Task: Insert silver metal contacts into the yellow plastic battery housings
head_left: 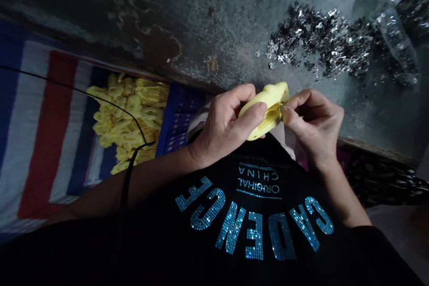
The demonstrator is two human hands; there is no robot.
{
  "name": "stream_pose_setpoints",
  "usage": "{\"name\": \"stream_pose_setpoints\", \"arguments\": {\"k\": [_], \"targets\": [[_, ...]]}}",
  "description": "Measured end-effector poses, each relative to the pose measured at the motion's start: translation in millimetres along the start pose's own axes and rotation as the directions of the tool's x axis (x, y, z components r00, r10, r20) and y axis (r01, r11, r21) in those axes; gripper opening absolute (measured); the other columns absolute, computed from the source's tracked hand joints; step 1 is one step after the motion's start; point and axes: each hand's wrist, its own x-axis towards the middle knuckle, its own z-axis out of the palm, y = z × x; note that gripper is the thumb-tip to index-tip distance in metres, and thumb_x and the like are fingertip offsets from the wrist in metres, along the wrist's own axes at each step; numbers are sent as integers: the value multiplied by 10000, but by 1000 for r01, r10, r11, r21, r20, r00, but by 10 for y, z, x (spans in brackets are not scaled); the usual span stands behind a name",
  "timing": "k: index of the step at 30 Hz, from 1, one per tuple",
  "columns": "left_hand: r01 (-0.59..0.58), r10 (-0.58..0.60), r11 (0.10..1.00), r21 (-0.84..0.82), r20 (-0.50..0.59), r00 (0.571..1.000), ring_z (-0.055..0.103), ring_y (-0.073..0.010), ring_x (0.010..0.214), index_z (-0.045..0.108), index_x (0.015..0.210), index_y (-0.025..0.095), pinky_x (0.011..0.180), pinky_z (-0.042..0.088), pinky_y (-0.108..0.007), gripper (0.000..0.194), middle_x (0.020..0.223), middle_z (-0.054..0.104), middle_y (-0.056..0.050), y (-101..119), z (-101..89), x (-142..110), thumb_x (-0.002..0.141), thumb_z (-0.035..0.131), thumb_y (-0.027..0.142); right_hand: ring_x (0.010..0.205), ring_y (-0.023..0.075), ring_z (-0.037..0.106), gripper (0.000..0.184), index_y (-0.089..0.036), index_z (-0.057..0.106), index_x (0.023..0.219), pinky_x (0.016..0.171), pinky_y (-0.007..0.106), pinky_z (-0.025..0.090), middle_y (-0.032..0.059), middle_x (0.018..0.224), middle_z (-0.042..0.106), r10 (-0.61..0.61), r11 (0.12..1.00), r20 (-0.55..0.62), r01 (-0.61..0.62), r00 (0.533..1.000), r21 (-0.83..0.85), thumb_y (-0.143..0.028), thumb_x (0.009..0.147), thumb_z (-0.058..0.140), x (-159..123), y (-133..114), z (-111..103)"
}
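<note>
A hollow yellow plastic shell [268, 96] is held up in front of my chest, its open side tilted towards my right. My left hand [231, 118] grips it, thumb across its near face and fingers behind. At the shell's right edge, the thumb and forefinger of my right hand [310, 118] are pinched together. A small metal piece seems to sit at those fingertips, mostly hidden by them. Beyond the right hand, a heap of small shiny metal clips [321, 40] lies on the worn grey work surface [221, 18].
To the left, a pile of yellow plastic parts [134, 111] lies beside a blue plastic basket [176, 120] and a striped red, white and blue sheet [47, 129]. A clear plastic bag [397, 31] rests by the clips. A black cord [110, 103] crosses the left side.
</note>
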Motion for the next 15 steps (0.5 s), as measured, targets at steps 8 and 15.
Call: {"name": "stream_pose_setpoints", "arguments": {"k": [8,15], "targets": [[-6,6,1000,-2,-3,1000,589,-158,668,513,744,244,547,520,-289,390,695,542,11,-27,6,-5,1008,766,380,639,131,540,311,-253,720,793,600,316,427,-30,752,678,-13,998,6,13,1000,-60,-428,908,951,11,13,-10],[38,-37,998,-53,7,999,614,-148,664,502,754,239,557,531,-272,368,705,556,17,-23,2,-6,1022,736,337,657,142,554,255,-258,747,837,623,334,434,-24,764,689,-71,995,30,73,997,-74,-410,976,897,-6,57,-28]]}}
